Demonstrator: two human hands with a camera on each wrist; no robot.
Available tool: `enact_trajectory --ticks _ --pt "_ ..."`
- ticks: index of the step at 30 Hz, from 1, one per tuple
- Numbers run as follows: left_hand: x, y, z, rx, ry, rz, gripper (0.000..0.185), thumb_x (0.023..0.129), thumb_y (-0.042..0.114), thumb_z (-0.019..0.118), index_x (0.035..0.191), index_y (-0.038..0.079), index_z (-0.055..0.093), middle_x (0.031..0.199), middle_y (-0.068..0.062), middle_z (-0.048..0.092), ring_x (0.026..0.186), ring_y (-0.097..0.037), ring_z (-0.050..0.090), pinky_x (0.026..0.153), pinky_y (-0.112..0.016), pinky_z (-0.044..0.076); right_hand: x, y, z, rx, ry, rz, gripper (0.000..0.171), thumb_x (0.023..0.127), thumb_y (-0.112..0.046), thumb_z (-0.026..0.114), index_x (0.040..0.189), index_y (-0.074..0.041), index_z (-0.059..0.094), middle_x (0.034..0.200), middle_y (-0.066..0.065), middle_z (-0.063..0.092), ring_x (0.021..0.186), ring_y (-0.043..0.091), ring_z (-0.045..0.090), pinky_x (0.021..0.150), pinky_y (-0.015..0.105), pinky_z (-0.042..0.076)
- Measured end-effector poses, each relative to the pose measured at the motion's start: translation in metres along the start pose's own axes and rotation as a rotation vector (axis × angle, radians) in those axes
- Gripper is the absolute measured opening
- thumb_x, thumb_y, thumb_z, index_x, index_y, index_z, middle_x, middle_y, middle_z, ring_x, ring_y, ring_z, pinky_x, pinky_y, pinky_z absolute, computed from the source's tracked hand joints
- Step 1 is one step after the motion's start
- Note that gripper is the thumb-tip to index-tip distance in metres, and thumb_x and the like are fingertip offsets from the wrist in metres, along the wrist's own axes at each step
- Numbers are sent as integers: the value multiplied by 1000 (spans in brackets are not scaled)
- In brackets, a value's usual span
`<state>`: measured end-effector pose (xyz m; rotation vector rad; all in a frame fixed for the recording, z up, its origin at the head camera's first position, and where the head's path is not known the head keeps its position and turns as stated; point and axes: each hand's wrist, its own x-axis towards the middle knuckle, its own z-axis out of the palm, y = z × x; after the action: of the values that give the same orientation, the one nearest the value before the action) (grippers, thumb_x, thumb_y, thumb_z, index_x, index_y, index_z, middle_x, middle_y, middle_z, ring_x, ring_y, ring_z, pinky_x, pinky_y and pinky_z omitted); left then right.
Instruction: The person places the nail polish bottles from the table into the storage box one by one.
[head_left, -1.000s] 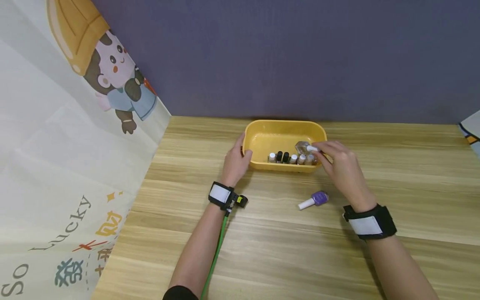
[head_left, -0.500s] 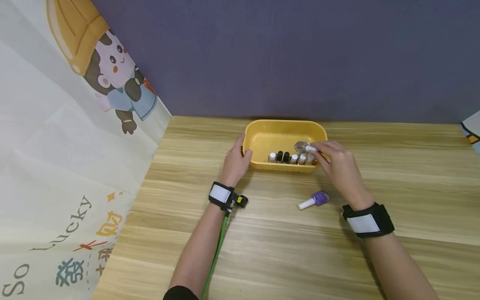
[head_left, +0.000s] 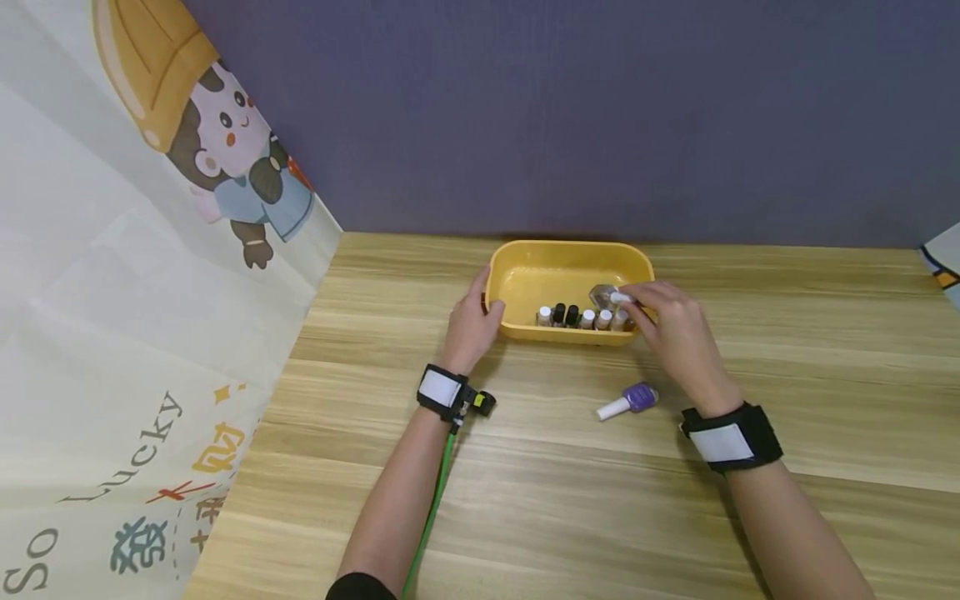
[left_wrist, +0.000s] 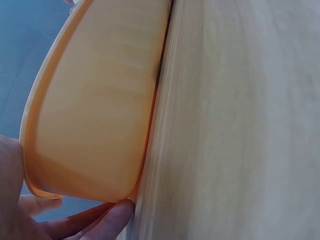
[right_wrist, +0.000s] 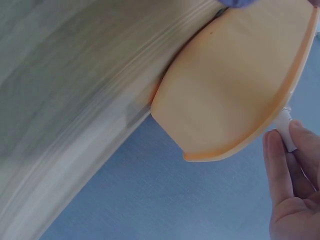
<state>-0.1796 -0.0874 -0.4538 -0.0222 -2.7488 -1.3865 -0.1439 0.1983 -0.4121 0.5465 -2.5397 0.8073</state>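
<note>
A yellow tub (head_left: 570,254) stands on the wooden table near the back wall, with several small bottles (head_left: 581,317) lined up along its near wall. My left hand (head_left: 471,321) grips the tub's left end; the left wrist view shows the tub's outer wall (left_wrist: 100,100) with my fingers (left_wrist: 95,222) under it. My right hand (head_left: 667,321) pinches a silvery bottle (head_left: 602,293) by its white cap (right_wrist: 285,131) just above the row at the tub's right end. In the right wrist view the tub (right_wrist: 235,85) fills the middle.
A purple bottle with a white cap (head_left: 628,401) lies on its side on the table, in front of the tub and just left of my right wrist. A cartoon-printed cloth (head_left: 150,275) hangs along the table's left edge. A dark wall runs behind.
My right hand has drawn slightly left and back, bringing the silvery bottle a little further over the tub. The left hand and the purple bottle have stayed put.
</note>
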Motion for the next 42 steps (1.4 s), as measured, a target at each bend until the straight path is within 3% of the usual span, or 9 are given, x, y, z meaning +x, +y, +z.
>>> enact_trajectory --ticks 7,13,18,42 --pt "0 -1 1 1 -7 -5 64 98 24 50 158 22 28 77 -5 63 50 -15 48 46 -30 43 0 3 6 1 -16 -4 24 88 -2 71 111 5 72 107 22 71 96 37 68 78 48 57" --pt "0 -1 2 -1 -9 -6 64 99 23 51 158 23 27 89 -4 66 53 -15 51 48 -31 46 -1 7 11 12 -8 -17 22 88 -1 70 110 6 71 105 24 71 95 38 68 80 49 57" --pt "1 -2 2 9 -5 0 64 98 23 51 158 22 28 90 -5 66 53 -15 50 48 -31 46 -1 9 14 23 -1 -4 22 89 -1 70 109 7 71 104 24 70 94 38 67 79 50 56" --pt "3 -3 2 14 5 -4 64 98 23 50 158 22 27 71 -4 58 50 -15 47 45 -29 41 1 6 19 14 -55 68 24 92 -11 69 110 4 71 100 21 70 86 33 66 73 48 56"
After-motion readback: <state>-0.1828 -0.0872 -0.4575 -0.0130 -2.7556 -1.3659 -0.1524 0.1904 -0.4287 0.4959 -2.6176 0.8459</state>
